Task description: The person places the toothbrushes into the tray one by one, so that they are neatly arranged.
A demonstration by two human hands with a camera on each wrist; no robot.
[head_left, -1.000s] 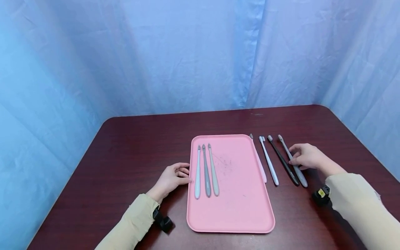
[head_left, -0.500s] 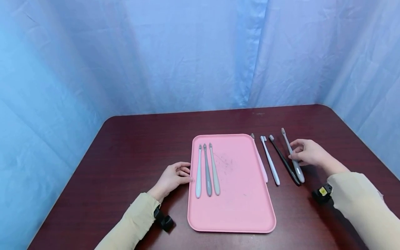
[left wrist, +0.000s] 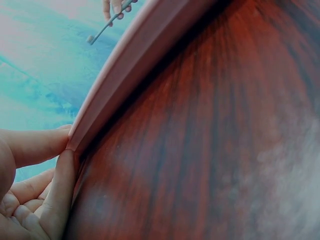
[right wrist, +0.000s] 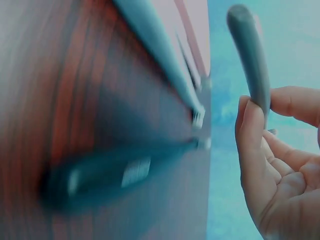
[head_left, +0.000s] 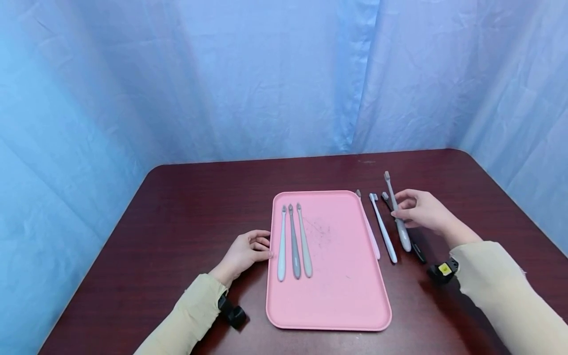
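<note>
My right hand [head_left: 414, 209] pinches a grey toothbrush [head_left: 396, 212] and holds it lifted above the table, bristles pointing away; the right wrist view shows its handle [right wrist: 250, 55] between thumb and fingers. Below it lie a black toothbrush [head_left: 417, 252], a white toothbrush [head_left: 383, 229] and a pink toothbrush [head_left: 370, 230] beside the pink tray [head_left: 341, 286]. Three toothbrushes [head_left: 294, 241] lie side by side at the tray's left. My left hand [head_left: 248, 251] rests on the table with its fingertips [left wrist: 55, 150] touching the tray's left rim [left wrist: 130, 65].
The dark red wooden table [head_left: 186, 222] is backed by a blue curtain [head_left: 266, 79] on all sides. Black wrist cameras sit at my left cuff [head_left: 231, 313] and right cuff [head_left: 441, 270].
My right hand took the grey toothbrush off the table at the far right and has lifted it up and leftward, over the black one. The left hand has stayed put.
</note>
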